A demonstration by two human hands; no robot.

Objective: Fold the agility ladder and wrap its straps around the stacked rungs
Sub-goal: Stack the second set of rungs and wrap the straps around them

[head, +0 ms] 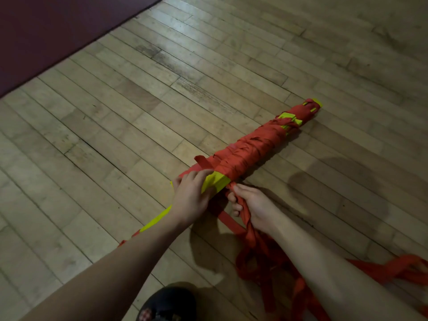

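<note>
The bundle of stacked rungs (250, 144) lies on the wooden floor (115, 112), running away from the hands toward the upper right, already bound in red strap along most of its far length. The left hand (192, 195) rests on the near yellow end of the bundle with its fingers curled over the top edge, pinning it down. The right hand (252, 207), just beside it, grips a gathered rope of red strap (250, 230) where it leaves the bundle. Behind that hand the loose strap (278, 269) trails in a heap toward the person's body. The next turn likely goes over the bare yellow section under the left hand, so that hand will need to shift aside without letting the rungs fan out. It seems best to keep the strap taut, lay each turn touching the previous one, and shake out the twisted heap so no knot catches. A dark shoe (169, 304) shows below the forearms.
</note>
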